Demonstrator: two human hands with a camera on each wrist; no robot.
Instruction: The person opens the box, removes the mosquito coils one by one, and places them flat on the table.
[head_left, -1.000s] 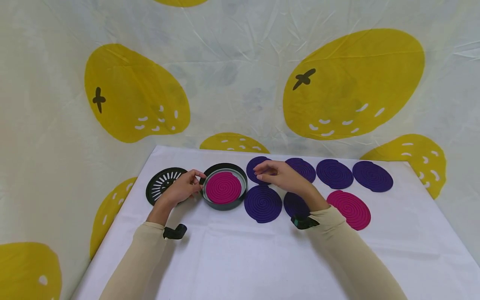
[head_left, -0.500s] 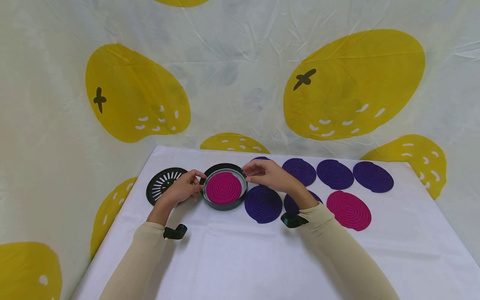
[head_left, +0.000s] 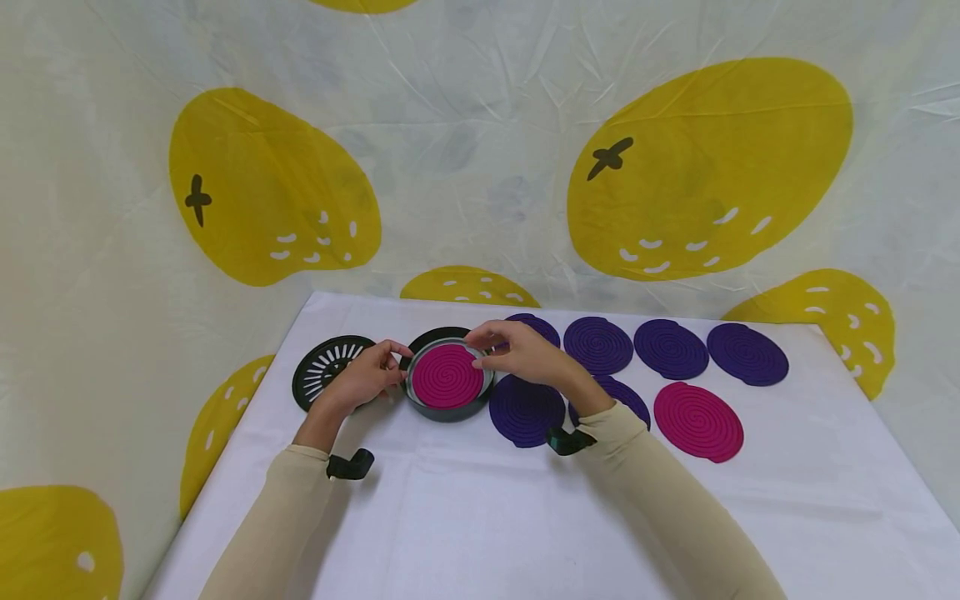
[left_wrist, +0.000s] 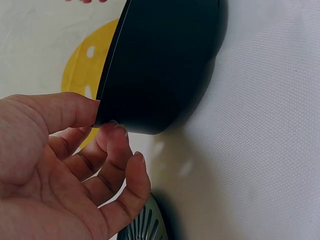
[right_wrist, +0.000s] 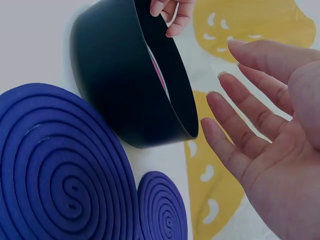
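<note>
A deep black round holder (head_left: 448, 413) stands on the white cloth with a pink spiral coaster (head_left: 447, 377) lying inside it. My left hand (head_left: 365, 375) pinches the holder's left rim; in the left wrist view the thumb and fingertips meet at the edge of its dark wall (left_wrist: 160, 65). Over the holder's right rim hovers my right hand (head_left: 525, 354), palm inward and fingers loosely bent, holding nothing. The right wrist view shows those fingers (right_wrist: 245, 112) apart from the rim, with a purple spiral coaster (right_wrist: 55, 165) beside the holder.
A black slotted disc (head_left: 315, 373) lies left of the holder, partly behind the left hand. Several purple coasters (head_left: 671, 348) are laid out in rows to the right, with another pink coaster (head_left: 699, 422) in the front row. A fruit-print curtain (head_left: 480, 167) hangs behind the table.
My right hand has moved left, from above the purple coasters to over the holder's right rim. The left hand has stayed at the left rim.
</note>
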